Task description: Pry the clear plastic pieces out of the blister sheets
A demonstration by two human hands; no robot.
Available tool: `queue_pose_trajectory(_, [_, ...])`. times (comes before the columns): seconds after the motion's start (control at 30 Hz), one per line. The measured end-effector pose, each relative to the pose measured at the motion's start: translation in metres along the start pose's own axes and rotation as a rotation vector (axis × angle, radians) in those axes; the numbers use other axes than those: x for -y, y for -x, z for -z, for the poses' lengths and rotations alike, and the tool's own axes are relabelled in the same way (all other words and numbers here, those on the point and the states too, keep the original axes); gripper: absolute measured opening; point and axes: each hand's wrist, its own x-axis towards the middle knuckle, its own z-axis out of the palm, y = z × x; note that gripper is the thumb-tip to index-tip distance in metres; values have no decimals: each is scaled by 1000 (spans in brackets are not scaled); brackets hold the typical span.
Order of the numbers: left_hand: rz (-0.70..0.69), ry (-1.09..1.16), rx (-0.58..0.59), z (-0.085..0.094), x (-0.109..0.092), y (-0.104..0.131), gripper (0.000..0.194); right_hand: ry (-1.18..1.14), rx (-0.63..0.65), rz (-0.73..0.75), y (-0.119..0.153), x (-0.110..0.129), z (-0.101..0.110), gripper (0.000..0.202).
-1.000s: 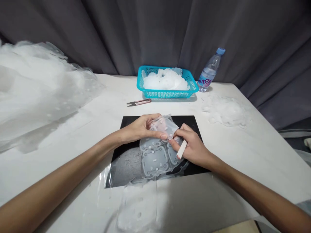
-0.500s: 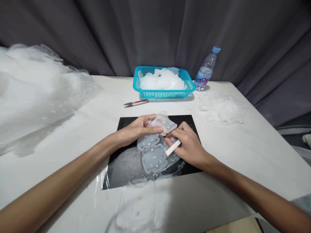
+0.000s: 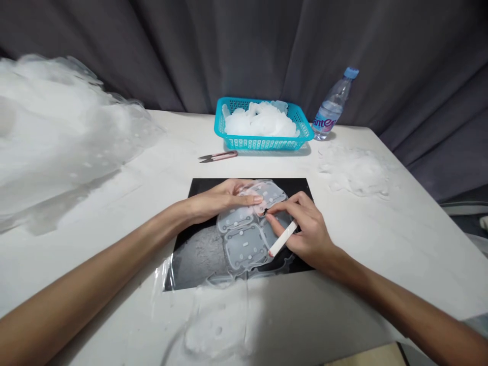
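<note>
Translucent moulded pieces (image 3: 246, 246) with small dots and slots lie joined together over a dark sheet (image 3: 190, 264). My left hand (image 3: 229, 201) pinches the upper part of the pieces between thumb and fingers. From the right, my right hand (image 3: 305, 226) holds a white stick (image 3: 282, 239) with a reddish tip in its curled fingers. Its thumb and forefinger come together at the edge of the upper piece, beside my left thumb. Whatever lies between those two fingertips is too small to make out.
Behind the sheet are small snips (image 3: 218, 156) and a blue basket (image 3: 263, 143) of white pieces. A water bottle (image 3: 328, 112) stands beside the basket. White translucent heaps lie left (image 3: 64, 127) and right (image 3: 358, 170); more film (image 3: 217, 325) lies in front.
The upper piece now lies flatter and shows more of its surface. My right hand has shifted slightly right with the white stick. The whole view has shifted a little.
</note>
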Motion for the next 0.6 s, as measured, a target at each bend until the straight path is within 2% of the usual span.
queue_pose_trajectory(0.17, [-35,-29,9,3,4,-1,37,17,-34,83,-1,0,2,14])
queue_pose_trajectory(0.43, [-105,-89,-21,1,4,0,60,45,-55,57,1,0,4,13])
queue_pose_trajectory(0.5, [-107,-125,-17,0,5,0,58,132,-42,101,1,-4,7,14])
queue_pose_trajectory(0.6, [-120,-176,2,0,5,1,54,270,65,251,0,-14,14,33])
